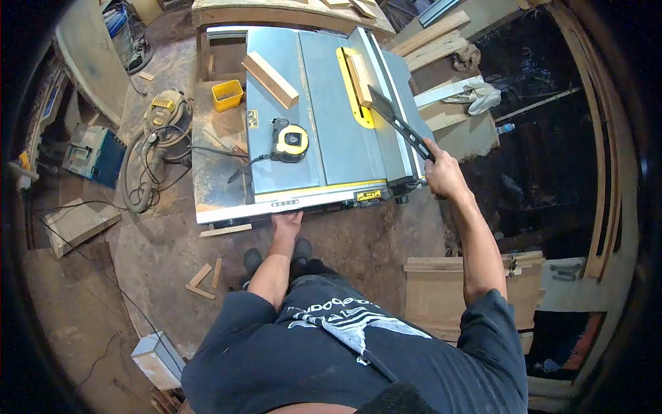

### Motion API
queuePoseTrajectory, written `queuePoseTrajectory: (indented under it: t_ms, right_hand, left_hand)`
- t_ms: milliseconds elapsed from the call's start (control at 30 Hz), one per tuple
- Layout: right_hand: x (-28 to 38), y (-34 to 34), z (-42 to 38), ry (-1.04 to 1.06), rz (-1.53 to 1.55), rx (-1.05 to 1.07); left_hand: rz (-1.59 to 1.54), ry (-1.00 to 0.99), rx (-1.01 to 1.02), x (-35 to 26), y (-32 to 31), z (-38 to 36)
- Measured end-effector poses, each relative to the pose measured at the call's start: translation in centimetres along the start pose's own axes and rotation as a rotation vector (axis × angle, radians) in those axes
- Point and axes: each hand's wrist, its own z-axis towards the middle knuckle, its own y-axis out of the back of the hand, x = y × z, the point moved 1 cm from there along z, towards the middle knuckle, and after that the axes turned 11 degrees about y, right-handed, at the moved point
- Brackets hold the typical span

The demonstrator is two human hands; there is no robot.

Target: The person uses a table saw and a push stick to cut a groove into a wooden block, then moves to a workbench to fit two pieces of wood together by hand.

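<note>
Black plastic push stick (398, 121) on the grey table saw (324, 117) is clenched in the right hand (443, 174); left hand (287, 222), fingers spread, presses the saw's front edge.

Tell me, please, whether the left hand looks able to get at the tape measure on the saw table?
Probably yes: the left hand is at the table saw's front edge, and the tape measure lies just beyond it on bare tabletop, with nothing between.
</note>
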Motion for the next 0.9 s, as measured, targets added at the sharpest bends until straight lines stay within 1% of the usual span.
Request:
queuePoseTrajectory:
  t_ms: [67,100,167,233,300,400,467,533,567,633,667,900]
  right_hand:
    - [-1.7,-0.7,0.9,0.083,-0.085,-0.031]
    - [-2.2,-1.0,1.1,0.084,-0.086,-0.03]
    - [-2.6,-1.2,1.7,0.191,-0.178,-0.097]
    - [-2.4,-1.0,1.9,0.198,-0.178,-0.098]
    - [-2.1,-0.9,1.9,0.202,-0.176,-0.099]
    - [-1.5,-0.6,2.3,0.155,-0.149,-0.07]
    - [-1.0,-0.5,2.6,0.076,-0.073,-0.033]
    - [-1.5,-0.7,3.1,0.105,-0.107,-0.043]
    - [-1.6,-0.7,3.4,0.134,-0.141,-0.054]
    - [-1.4,-0.6,3.8,0.112,-0.142,-0.039]
    - [-1.3,-0.5,4.0,0.087,-0.142,-0.022]
    - [-2.4,-0.7,5.5,0.151,-0.165,-0.057]
  left_hand:
    - [0.019,-0.005,-0.002,0.0,0.2,0.1]
    - [-0.004,-0.002,0.004,0.0,0.3,0.2]
    - [-0.031,-0.002,0.014,-0.1,0.2,0.4]
    - [-0.081,0.01,-0.063,0.0,-0.4,-0.5]
    - [-0.081,-0.005,-0.059,0.0,-0.3,-0.3]
    - [-0.089,-0.013,-0.064,-0.1,-0.1,0.0]
    - [-0.097,-0.009,-0.071,-0.2,-0.5,-0.7]
    - [-0.05,-0.01,0.009,-0.2,-0.5,-1.2]
    - [-0.053,-0.012,0.014,-0.2,-0.6,-1.3]
    - [-0.029,0.003,-0.037,-0.3,-0.9,-1.9]
    - [-0.08,0.002,-0.042,-0.1,-1.2,-2.2]
    - [-0.064,0.013,-0.021,-0.3,-0.6,-1.4]
